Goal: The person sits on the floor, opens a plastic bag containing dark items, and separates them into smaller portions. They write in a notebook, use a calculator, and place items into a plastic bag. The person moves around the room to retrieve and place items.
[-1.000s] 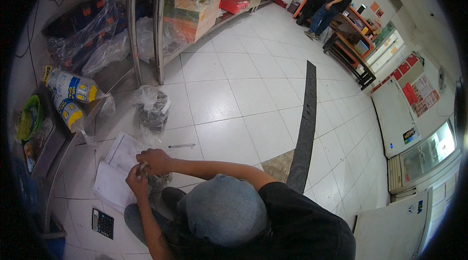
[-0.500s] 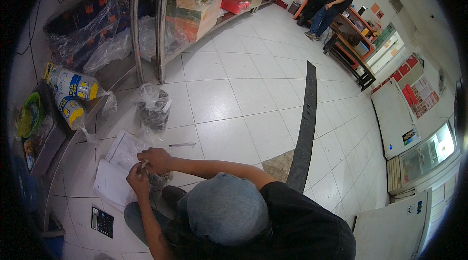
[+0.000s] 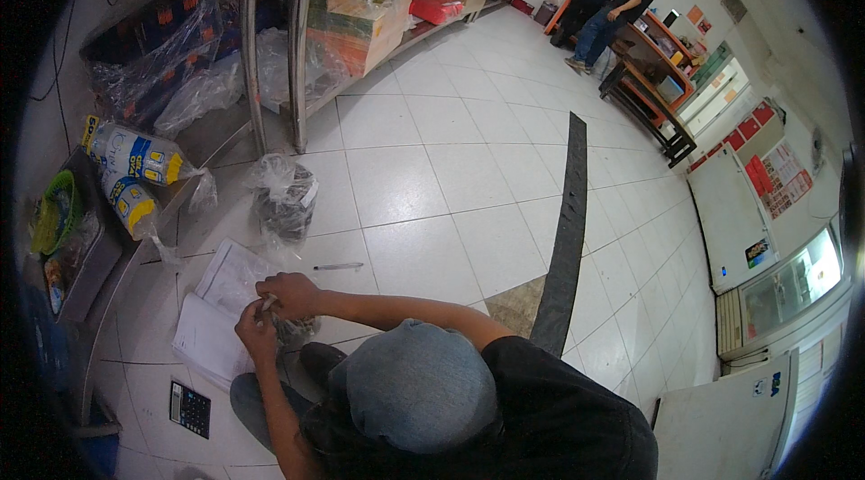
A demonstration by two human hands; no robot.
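My right hand [image 3: 293,296] and my left hand [image 3: 256,336] are close together over an open notebook [image 3: 200,336] on the floor. Both are closed, fingers pinched around a small pale thing [image 3: 268,303] between them, too small to name. Below my hands, partly hidden by the right wrist, is a clear plastic bag [image 3: 297,332] with dark contents. A pen [image 3: 339,266] lies on the tiles just beyond my right hand. On the near side of the notebook is a black calculator [image 3: 190,409].
A tied clear bag of dark items [image 3: 286,205] stands beyond the notebook. To the left, bagged yellow-and-blue packs [image 3: 135,156] and a grey crate [image 3: 83,268] sit on a low shelf, with wrapped boxes [image 3: 360,16] farther along. Two people [image 3: 599,7] stand far off by a desk.
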